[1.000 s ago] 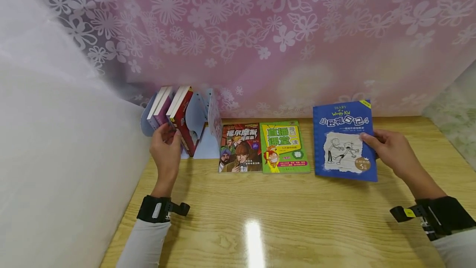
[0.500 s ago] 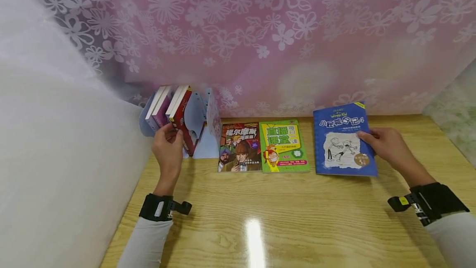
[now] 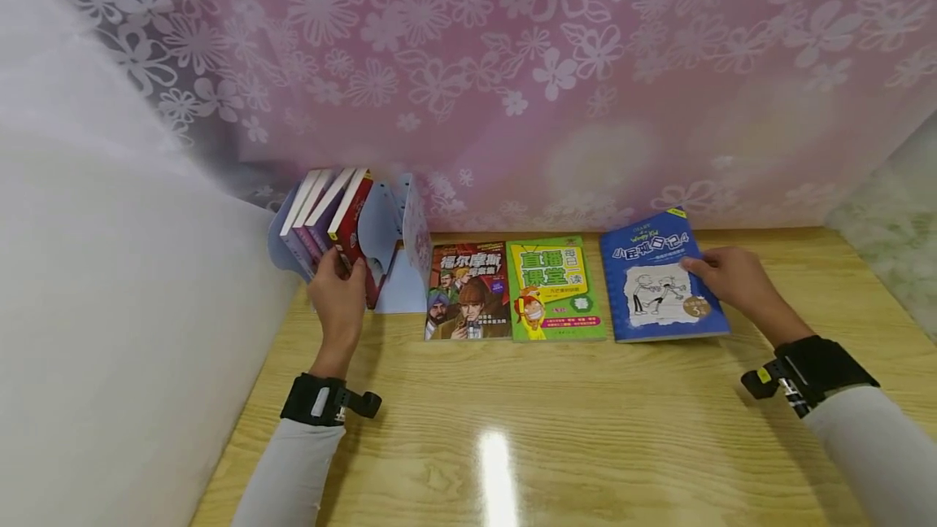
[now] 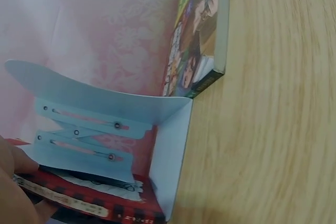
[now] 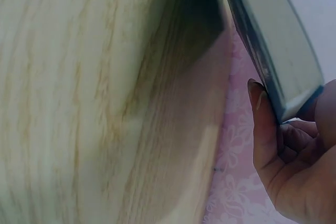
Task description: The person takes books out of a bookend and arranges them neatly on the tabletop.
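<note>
Meanwhile, the left hand (image 3: 338, 299) pinches a red book (image 3: 354, 218) in the pale-blue rack (image 3: 403, 291); beyond a green book (image 3: 556, 289), a blue book (image 3: 659, 283) (now tilted and shifted leftward, so nearer the rack) is gripped by the right hand (image 3: 735, 287), thumb on cover.

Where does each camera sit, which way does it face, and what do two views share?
Head: on the person's head, facing forward and down at the table and bookend; left hand, right hand and both sleeves show.
Left wrist: on that wrist, facing the bookend and red book; part of the left hand shows, lower left.
Right wrist: on that wrist, facing the table and blue book, edge-on; the right hand shows at right.
Shared: head and left wrist both show the bookend and red book.
</note>
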### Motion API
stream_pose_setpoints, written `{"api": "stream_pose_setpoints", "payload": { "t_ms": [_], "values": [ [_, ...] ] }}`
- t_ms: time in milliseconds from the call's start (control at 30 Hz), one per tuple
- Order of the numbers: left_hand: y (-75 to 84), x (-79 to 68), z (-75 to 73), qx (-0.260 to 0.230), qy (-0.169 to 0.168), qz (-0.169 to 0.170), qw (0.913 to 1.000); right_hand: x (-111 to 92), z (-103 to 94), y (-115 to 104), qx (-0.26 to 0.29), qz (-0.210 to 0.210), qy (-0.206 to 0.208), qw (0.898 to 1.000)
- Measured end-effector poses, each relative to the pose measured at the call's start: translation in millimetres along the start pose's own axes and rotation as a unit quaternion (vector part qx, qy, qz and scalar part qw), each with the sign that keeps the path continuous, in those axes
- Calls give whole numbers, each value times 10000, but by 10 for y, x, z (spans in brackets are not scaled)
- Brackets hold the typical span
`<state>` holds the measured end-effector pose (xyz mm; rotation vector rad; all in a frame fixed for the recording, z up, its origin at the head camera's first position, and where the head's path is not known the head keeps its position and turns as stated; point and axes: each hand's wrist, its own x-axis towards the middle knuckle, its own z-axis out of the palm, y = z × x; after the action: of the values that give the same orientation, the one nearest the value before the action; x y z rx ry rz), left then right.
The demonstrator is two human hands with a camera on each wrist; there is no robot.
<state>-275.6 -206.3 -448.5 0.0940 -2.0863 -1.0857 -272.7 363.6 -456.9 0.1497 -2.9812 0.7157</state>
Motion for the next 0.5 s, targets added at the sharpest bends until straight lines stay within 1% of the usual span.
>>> {"api": "stream_pose_setpoints", "payload": {
  "t_ms": [167, 267, 400, 500],
  "values": [
    [-61, 4, 19, 97, -44, 72, 9999, 89, 62, -13, -84, -133, -52, 9999],
    [-83, 13, 21, 77, -112, 47, 9999, 130, 77, -36, -151, -172, -32, 9997],
    [-99, 22, 20, 51, -215, 2, 9998, 183, 99, -42, -231, -67, -74, 9997],
    [-106, 27, 17, 60, -234, 50, 9997, 218, 127, -28, -277, 79, -207, 9994]
  ]
}}
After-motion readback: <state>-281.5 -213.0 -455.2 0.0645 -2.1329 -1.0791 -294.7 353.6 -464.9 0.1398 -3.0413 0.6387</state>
